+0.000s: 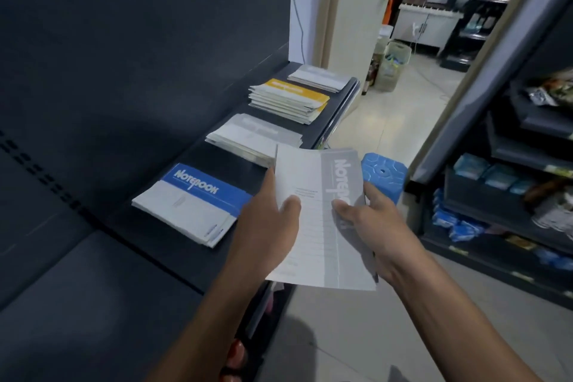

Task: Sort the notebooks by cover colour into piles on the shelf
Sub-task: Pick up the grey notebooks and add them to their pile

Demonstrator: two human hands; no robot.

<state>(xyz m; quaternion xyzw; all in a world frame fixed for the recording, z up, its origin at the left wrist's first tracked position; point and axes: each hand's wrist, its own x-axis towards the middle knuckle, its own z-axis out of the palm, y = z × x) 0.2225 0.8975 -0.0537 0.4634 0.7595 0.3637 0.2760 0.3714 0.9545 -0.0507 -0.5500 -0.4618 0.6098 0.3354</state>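
Notebook: you hold a grey-banded notebook (322,220) in the air just off the shelf's front edge, tilted, with its cover towards you. The lettering runs lengthways along the grey band.
Left hand: your left hand (266,220) has the notebook's left edge, thumb on the cover and fingers hidden beneath. This grip is grasping the notebook.
Right hand: your right hand (372,226) has the right edge at the grey band, thumb on top. This grip is also grasping the notebook.
Shelf: the dark shelf (148,257) runs away from you on the left, with a dark back panel behind it.
Blue pile: the blue pile (189,201) lies flat on the shelf, nearest you, just left of your left hand.
Grey pile: the grey pile (251,136) is next along, its near corner hidden behind the held notebook.
Yellow pile: the yellow pile (288,99) lies beyond the grey pile, apart from it.
Far pile: the far pile (319,77) sits at the shelf's end, near the yellow pile. It is pale and too blurred to tell its colour.
Stool: a blue stool (383,174) stands on the floor (372,335), partly behind the notebook's upper right corner.
Rack: a dark rack (511,189) of packaged goods stands to your right, across the aisle.
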